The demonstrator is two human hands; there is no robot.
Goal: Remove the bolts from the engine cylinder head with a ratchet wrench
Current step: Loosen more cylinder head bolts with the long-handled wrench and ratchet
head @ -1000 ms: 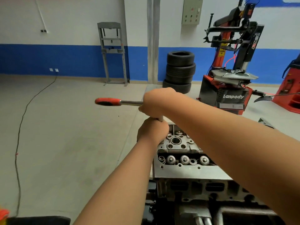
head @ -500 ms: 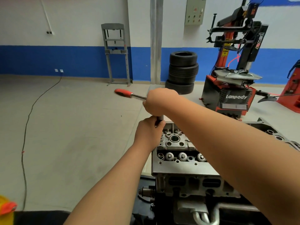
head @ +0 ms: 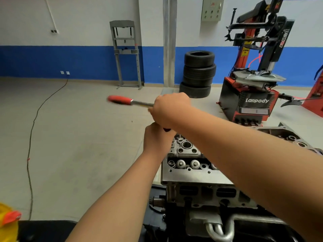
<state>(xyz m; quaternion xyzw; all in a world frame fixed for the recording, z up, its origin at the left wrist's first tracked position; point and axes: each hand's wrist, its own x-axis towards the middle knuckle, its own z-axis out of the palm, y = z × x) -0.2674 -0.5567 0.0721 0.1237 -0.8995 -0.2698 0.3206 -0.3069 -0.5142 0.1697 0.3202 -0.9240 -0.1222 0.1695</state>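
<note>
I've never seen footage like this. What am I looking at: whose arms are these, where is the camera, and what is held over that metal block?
There is no robot: these are a person's bare arms, filmed by a wide-angle camera worn on their head, looking forward and down. The grey metal block is an engine cylinder head. The right hand grips a ratchet wrench near its head, its red handle pointing left and blurred. The left hand, just below, is curled round the wrench's upright stem, mostly hidden, above the block's far end. Behind, on the workshop floor, stand stacked tyres and a red machine.
</note>
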